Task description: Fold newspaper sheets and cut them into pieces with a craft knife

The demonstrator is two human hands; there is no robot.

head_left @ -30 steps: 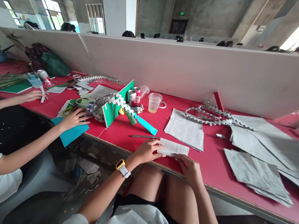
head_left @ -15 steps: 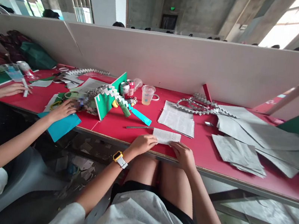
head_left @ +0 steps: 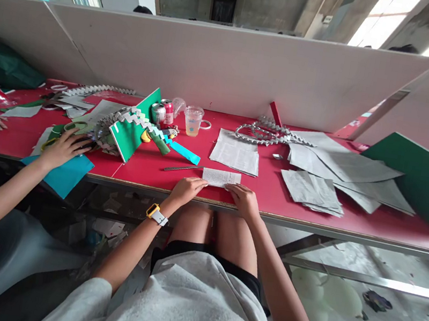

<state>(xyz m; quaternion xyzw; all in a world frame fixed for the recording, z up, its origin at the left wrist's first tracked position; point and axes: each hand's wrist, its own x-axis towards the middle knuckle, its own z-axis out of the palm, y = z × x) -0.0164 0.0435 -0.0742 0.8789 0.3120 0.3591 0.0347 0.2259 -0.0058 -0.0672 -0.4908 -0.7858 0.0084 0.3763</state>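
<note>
Right at the near edge of the long red table (head_left: 312, 211), both of the person's hands rest on one small folded strip of printed newspaper (head_left: 221, 177). The left hand (head_left: 187, 189), with a yellow-banded watch (head_left: 157, 214) on its wrist, is loosely curled, fingertips pressing the strip's left end. The right hand (head_left: 246, 200) is likewise half closed, fingertips pinning the right end. Neither hand lifts the strip; it lies flat.

Just beyond the strip lies one thin metal rod (head_left: 181, 167), and further back one flat sheet of newsprint (head_left: 235, 158). Behind that stand one clear plastic cup with orange drink (head_left: 193, 121) and two drink cans (head_left: 162, 112). Left of the strip, two hands of a co-worker (head_left: 62, 146) rest on the table, one of them beside a blue card sheet (head_left: 61, 174).
</note>
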